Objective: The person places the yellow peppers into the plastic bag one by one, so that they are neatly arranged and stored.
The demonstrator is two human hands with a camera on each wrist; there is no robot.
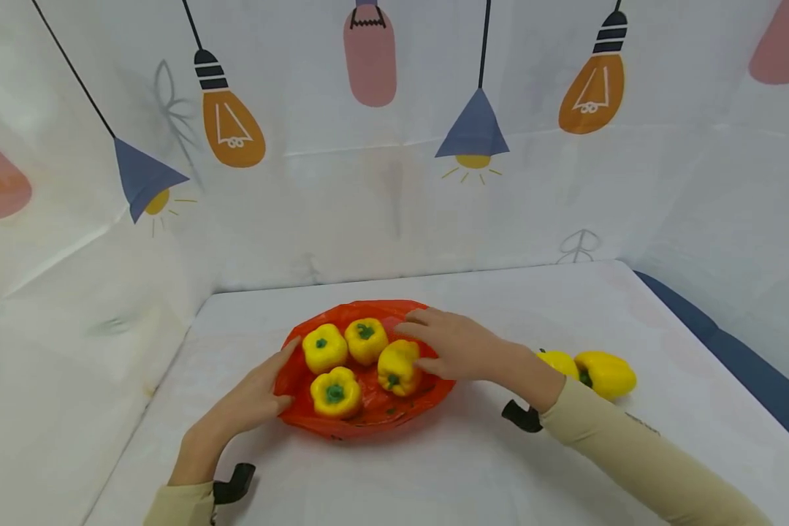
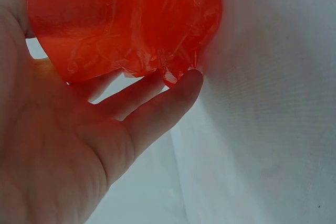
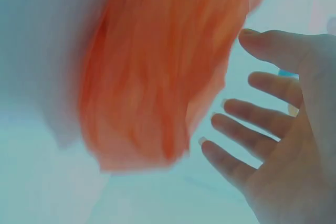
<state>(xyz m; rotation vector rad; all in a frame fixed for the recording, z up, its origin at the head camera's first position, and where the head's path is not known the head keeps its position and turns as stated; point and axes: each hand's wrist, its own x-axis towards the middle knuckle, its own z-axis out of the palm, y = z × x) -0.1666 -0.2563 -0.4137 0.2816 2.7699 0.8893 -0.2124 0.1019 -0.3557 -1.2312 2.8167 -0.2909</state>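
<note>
A red plastic bag [image 1: 361, 429] lies spread wide on the white table, holding several yellow bell peppers [image 1: 324, 349]. My left hand [image 1: 253, 398] is at its left side. In the left wrist view the fingers [image 2: 152, 114] of that hand are extended along the red film, the thumb tip at its lower edge. Over the bag's right rim reaches my right hand [image 1: 456, 342], close to the rightmost pepper [image 1: 394, 369]. The right wrist view shows its fingers [image 3: 247, 132] spread and apart from the blurred bag wall [image 3: 152, 87].
Two more yellow bell peppers [image 1: 605, 375] lie on the table [image 1: 434, 475] at the right, partly hidden behind my right forearm. A white sheet [image 1: 342, 219] printed with lamps and bulbs hangs behind the table. Something dark blue [image 1: 730, 351] runs along the right table edge.
</note>
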